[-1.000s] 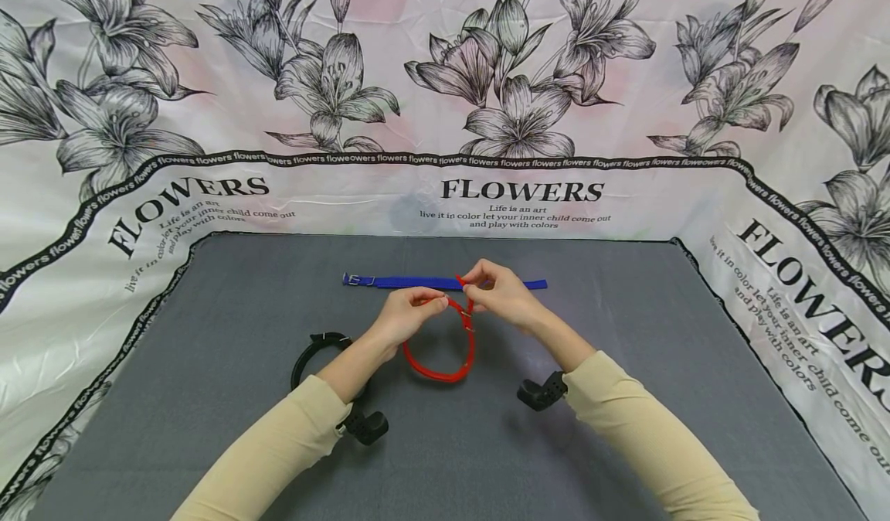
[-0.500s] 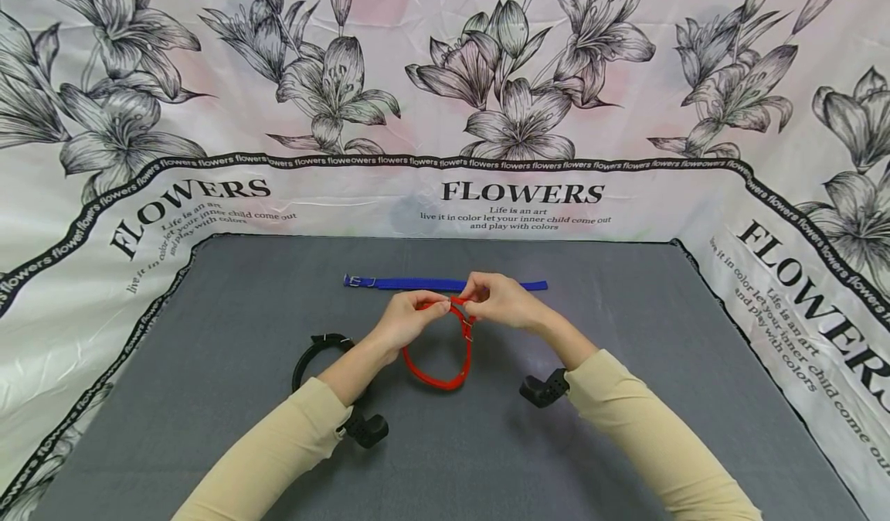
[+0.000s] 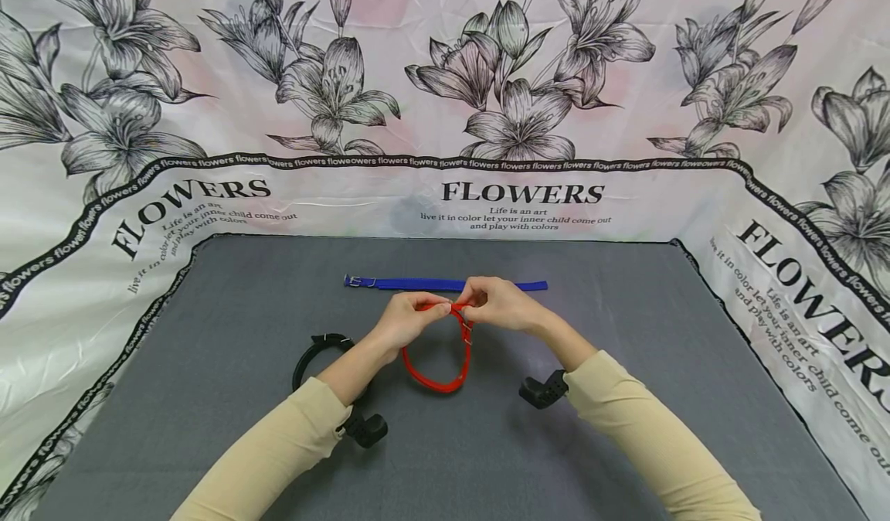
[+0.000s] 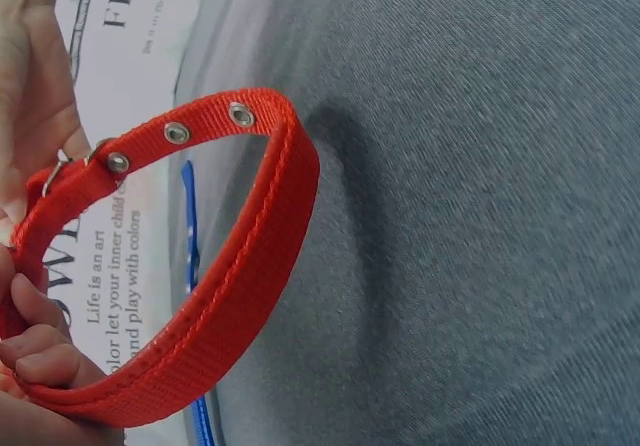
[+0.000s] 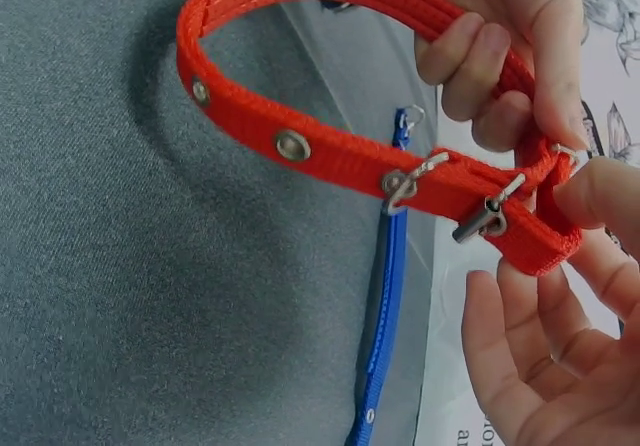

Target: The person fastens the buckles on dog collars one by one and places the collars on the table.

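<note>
Left wrist: looped red woven-webbing collar (image 4: 245, 306)

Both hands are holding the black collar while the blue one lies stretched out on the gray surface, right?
Not black: the head view shows the left hand and right hand holding the red collar. The blue collar is as described.

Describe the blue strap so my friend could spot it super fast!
Find the big gray surface, then its far side, near the flowery cloth. A long blue strap lies there, a silver buckle at its left end. It stretches out straight, while the red strap and the black strap curve round.
</note>
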Demonstrator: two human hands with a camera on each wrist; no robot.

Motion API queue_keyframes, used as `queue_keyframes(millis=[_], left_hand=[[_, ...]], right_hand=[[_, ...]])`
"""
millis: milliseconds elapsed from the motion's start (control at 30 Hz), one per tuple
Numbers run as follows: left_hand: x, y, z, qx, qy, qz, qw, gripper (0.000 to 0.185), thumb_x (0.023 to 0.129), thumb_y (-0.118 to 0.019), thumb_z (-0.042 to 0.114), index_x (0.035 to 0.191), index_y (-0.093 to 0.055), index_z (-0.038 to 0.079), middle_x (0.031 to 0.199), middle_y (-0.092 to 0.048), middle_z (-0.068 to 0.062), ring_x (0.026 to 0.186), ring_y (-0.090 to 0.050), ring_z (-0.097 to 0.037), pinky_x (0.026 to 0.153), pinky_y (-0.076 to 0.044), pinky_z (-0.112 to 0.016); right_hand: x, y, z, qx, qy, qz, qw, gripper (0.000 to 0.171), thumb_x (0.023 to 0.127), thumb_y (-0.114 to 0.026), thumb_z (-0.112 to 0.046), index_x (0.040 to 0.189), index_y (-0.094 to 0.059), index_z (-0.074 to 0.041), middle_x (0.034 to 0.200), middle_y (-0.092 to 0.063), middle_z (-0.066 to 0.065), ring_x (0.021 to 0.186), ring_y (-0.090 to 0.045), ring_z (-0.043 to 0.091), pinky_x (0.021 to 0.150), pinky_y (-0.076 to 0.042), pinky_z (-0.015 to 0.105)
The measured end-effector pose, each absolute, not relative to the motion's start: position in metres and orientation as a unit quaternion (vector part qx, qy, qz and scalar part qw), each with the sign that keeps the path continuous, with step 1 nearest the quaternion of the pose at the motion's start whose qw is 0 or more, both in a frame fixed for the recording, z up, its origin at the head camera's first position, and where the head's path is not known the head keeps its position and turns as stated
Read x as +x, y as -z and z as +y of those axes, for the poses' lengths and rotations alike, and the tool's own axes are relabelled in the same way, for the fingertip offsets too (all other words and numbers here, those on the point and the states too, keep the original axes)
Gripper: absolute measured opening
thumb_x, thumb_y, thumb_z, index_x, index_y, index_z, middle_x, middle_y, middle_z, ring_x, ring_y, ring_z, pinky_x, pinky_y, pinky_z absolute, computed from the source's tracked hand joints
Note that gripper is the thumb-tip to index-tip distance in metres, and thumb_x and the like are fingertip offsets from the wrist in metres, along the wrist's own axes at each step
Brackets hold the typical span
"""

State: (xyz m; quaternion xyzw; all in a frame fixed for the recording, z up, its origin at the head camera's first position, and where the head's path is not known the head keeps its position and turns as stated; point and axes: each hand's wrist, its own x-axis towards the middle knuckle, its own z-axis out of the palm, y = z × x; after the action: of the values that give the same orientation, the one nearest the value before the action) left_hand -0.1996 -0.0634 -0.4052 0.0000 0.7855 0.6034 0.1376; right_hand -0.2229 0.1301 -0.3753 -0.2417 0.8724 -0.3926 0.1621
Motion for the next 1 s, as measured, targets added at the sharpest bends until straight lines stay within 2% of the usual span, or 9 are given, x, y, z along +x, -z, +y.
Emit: queue_keyframes(millis=[133, 333, 500, 667, 800, 1000], left_hand=[[-0.2, 0.405, -0.063, 0.006, -0.6, 0.788, 0.137, 0.022, 0.084, -0.068, 0.031, 0.101, -0.072, 0.019, 0.1, -0.068, 0.002, 0.1, -0.053, -0.018, 0.082, -0.042, -0.033], [-0.201, 0.407, -0.064, 0.014, -0.592, 0.793, 0.141, 0.025, 0.083, -0.068, 0.032, 0.104, -0.07, 0.019, 0.099, -0.068, 0.002, 0.097, -0.055, -0.018, 0.079, -0.044, -0.032], [-0.202, 0.407, -0.065, 0.0, -0.602, 0.787, 0.136, 0.023, 0.083, -0.068, 0.031, 0.101, -0.07, 0.017, 0.091, -0.068, 0.001, 0.076, -0.05, -0.014, 0.063, -0.038, -0.026], [-0.204, 0.407, -0.064, -0.015, -0.611, 0.779, 0.137, 0.024, 0.084, -0.068, 0.032, 0.101, -0.068, 0.015, 0.096, -0.067, -0.009, 0.063, -0.041, -0.013, 0.053, -0.032, -0.024], [-0.204, 0.407, -0.063, -0.024, -0.614, 0.777, 0.137, 0.027, 0.083, -0.068, 0.033, 0.102, -0.067, 0.014, 0.101, -0.067, -0.013, 0.063, -0.043, -0.013, 0.053, -0.033, -0.023], [-0.202, 0.408, -0.061, -0.029, -0.61, 0.779, 0.144, 0.029, 0.083, -0.068, 0.036, 0.101, -0.067, 0.014, 0.102, -0.067, -0.012, 0.065, -0.043, -0.013, 0.054, -0.034, -0.024]], right_hand=[[-0.222, 0.375, 0.129, -0.25, 0.388, 0.874, 0.154, 0.009, 0.085, -0.061, -0.01, 0.094, -0.063, -0.01, 0.084, -0.063, 0.002, 0.071, -0.054, 0.014, 0.065, -0.047, 0.028], [-0.22, 0.379, 0.129, -0.238, 0.407, 0.869, 0.147, 0.009, 0.088, -0.06, -0.015, 0.096, -0.065, -0.016, 0.088, -0.065, -0.001, 0.077, -0.059, 0.013, 0.069, -0.048, 0.029], [-0.219, 0.383, 0.128, -0.194, 0.456, 0.856, 0.145, 0.013, 0.091, -0.056, -0.018, 0.102, -0.062, -0.013, 0.097, -0.065, 0.004, 0.083, -0.063, 0.015, 0.075, -0.052, 0.036], [-0.219, 0.384, 0.129, -0.158, 0.497, 0.839, 0.155, 0.013, 0.093, -0.054, -0.014, 0.102, -0.058, -0.005, 0.101, -0.063, 0.014, 0.087, -0.064, 0.019, 0.082, -0.05, 0.046], [-0.219, 0.384, 0.13, -0.155, 0.515, 0.827, 0.163, 0.011, 0.093, -0.054, -0.011, 0.1, -0.059, -0.004, 0.101, -0.062, 0.015, 0.09, -0.063, 0.02, 0.084, -0.049, 0.047], [-0.219, 0.387, 0.131, -0.163, 0.506, 0.83, 0.17, 0.007, 0.091, -0.055, -0.012, 0.095, -0.06, -0.008, 0.098, -0.063, 0.008, 0.087, -0.063, 0.019, 0.083, -0.049, 0.049]])
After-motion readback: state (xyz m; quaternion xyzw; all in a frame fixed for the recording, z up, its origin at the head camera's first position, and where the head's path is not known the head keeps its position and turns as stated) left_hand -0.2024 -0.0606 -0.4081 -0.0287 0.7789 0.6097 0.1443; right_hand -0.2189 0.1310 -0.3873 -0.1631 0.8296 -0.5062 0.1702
